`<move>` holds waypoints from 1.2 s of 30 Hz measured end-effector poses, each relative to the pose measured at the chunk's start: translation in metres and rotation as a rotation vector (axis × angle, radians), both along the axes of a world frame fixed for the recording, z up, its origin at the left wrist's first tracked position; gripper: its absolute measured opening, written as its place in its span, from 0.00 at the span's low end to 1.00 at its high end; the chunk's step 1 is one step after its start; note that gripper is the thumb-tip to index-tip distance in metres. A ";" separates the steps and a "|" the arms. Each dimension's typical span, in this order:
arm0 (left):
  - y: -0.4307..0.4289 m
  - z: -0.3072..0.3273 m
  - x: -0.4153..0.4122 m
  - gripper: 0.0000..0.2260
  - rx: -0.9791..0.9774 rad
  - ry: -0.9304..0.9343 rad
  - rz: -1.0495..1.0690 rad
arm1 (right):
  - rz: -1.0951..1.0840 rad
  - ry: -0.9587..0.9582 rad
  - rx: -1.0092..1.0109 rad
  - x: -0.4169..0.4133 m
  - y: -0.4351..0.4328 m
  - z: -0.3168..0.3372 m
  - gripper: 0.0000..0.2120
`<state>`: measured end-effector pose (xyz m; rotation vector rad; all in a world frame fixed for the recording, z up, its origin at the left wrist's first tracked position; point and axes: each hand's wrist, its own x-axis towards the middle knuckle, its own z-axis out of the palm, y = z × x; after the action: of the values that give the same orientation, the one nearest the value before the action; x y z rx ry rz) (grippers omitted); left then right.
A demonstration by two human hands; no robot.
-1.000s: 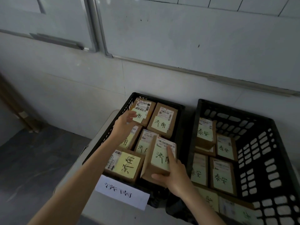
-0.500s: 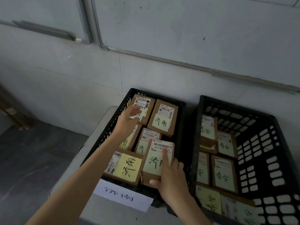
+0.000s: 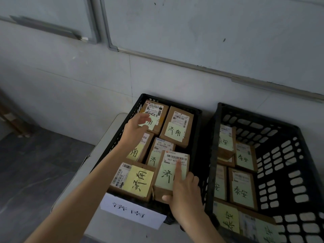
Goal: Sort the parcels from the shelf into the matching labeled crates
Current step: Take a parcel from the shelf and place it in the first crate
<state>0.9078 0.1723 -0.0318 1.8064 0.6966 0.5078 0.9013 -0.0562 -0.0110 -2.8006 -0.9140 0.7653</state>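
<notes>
The right hand (image 3: 184, 193) holds a parcel (image 3: 166, 179) marked 济南, thumb hooked under its near edge and forefinger laid straight along its top. The parcel sits in the near right corner of the left crate (image 3: 175, 103), close against the neighbouring box (image 3: 135, 179) just left of that hand. Beyond the hand, more boxes with the same note crowd the crate and leave little room around it. The left hand (image 3: 135, 130) reaches further in, fingers loose and lightly bent over the far-left box (image 3: 156, 109); I can't tell whether they touch it. Just right of the right hand stands the right crate (image 3: 280, 155), holding boxes marked 泰安. A white paper label (image 3: 133, 210) hangs on the left crate's front, between the two forearms. Both crates stand on a pale table (image 3: 107, 137) against the wall (image 3: 70, 76). A second ago the parcel was tipped up on edge; it has since come down nearly flat, while the left hand has hardly shifted
</notes>
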 end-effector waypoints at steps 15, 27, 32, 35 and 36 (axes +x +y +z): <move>0.011 0.005 -0.037 0.16 0.065 0.133 0.038 | -0.191 0.119 0.317 0.068 0.024 0.043 0.53; -0.075 -0.073 0.017 0.38 0.800 0.717 -0.628 | -0.235 0.106 0.356 0.045 -0.008 0.052 0.52; -0.076 -0.088 0.020 0.42 0.914 0.774 -0.554 | -0.241 0.114 0.342 0.033 -0.012 0.041 0.53; -0.073 -0.091 0.019 0.40 0.888 0.789 -0.516 | -0.259 0.128 0.363 0.028 -0.014 0.032 0.53; -0.071 -0.091 0.020 0.39 0.868 0.785 -0.509 | -0.259 0.134 0.367 0.028 -0.015 0.031 0.53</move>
<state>0.9281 0.1010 -0.1228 2.9406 0.5002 -0.3499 0.9291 -0.0713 0.0195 -2.4479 -0.5830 0.6592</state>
